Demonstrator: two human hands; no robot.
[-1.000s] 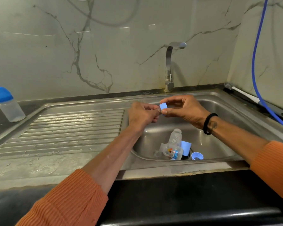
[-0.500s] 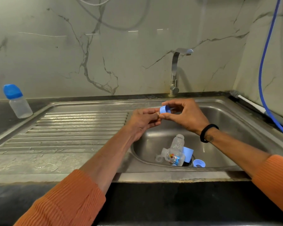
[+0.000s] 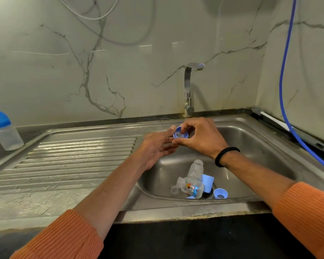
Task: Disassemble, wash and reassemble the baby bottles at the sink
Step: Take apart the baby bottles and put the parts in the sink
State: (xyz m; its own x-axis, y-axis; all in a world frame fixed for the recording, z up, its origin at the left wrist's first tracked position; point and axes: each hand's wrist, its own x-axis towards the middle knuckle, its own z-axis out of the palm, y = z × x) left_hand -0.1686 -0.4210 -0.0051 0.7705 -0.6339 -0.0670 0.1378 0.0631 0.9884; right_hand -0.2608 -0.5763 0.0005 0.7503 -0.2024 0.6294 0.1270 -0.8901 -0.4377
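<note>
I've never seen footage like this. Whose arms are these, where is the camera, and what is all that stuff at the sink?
There is no machine here. A person wears a camera on the head, so you look down along their own arms. The right hand pinches a small blue ring from a baby bottle; the left hand is open, fingertips by the ring. Both are above a steel sink. In its basin lie two clear bottles, a pale blue cap and another blue ring. On the counter at far left stands an assembled bottle with a blue cap. The tap shows no water running.
</note>
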